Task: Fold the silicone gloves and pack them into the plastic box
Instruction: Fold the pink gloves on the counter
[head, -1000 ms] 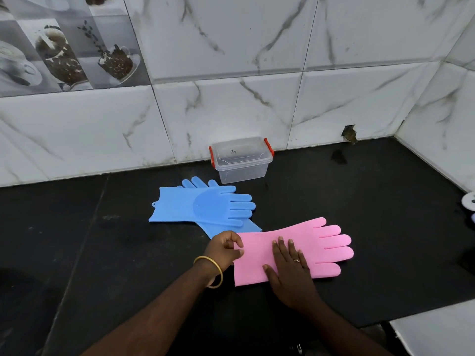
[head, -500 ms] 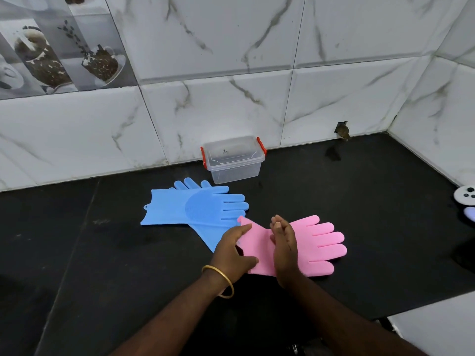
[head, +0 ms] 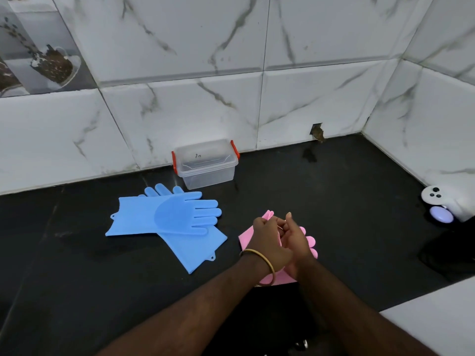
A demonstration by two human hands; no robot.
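Note:
A pink silicone glove [head: 246,237] lies on the black counter, mostly under my hands, its cuff end lifted and doubled over toward its fingers. My left hand [head: 268,241] and my right hand [head: 295,236] both pinch the raised cuff edge. Pink fingertips [head: 311,241] stick out at the right. Two blue silicone gloves [head: 164,217] lie crossed and flat to the left. The clear plastic box [head: 207,167] with red latches stands closed by the wall, beyond the gloves.
Marble-tiled walls close the counter at the back and right. A white device with a lilac part [head: 442,209] sits at the right edge. A white surface [head: 437,319] fills the lower right corner. A hole in the wall tile [head: 317,132] shows at the back.
Both hands lifted the pink glove's cuff from flat and folded it over toward the fingers. The view shifted left and closer. The blue gloves and box stayed put.

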